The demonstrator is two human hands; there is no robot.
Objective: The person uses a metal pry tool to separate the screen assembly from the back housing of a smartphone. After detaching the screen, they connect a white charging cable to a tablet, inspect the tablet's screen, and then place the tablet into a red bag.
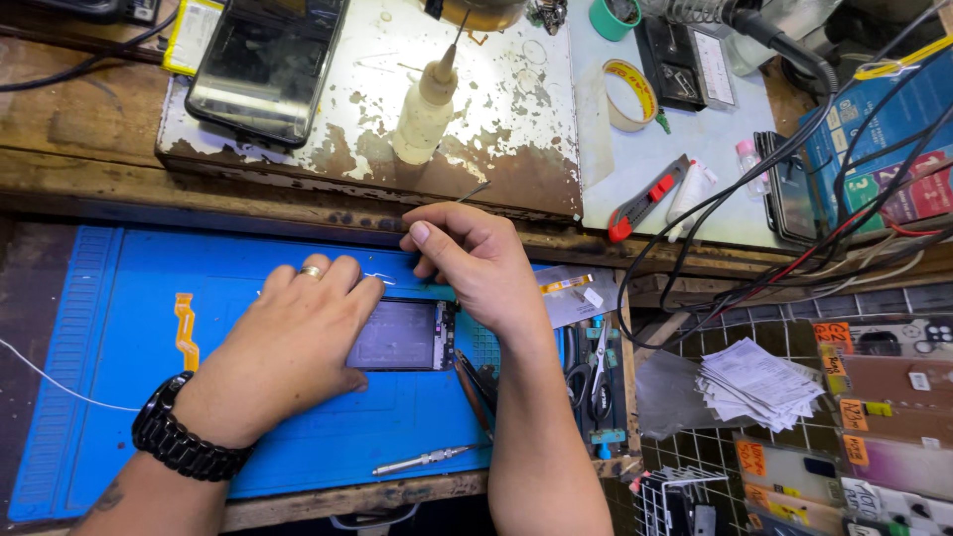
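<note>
Left hand (288,342) lies flat and open, fingers spread, pressing down on the opened phone (402,335), which sits mid-right on the blue ribbed mat (109,328) covering the worktop. Right hand (476,263) is pinched shut on a thin metal tool (475,192), its tip poking up over the knuckles just above the phone's top edge. Crowded on the right: tweezers (475,382) lie touching the phone's lower corner, scissors (594,372) sit just beyond the forearm, and a tangle of black and red cables (794,189) drapes the right side. An orange flex ribbon (185,331) lies well left on the mat, a steel screwdriver (425,459) near the front edge. Behind, a rusty, flaking white metal plate (496,109) carries a cloudy plastic dropper bottle (425,109) and a glossy black phone (266,65); a tape roll (629,94) and red utility knife (645,197) lie further right. Most open room is on the mat's left half.
</note>
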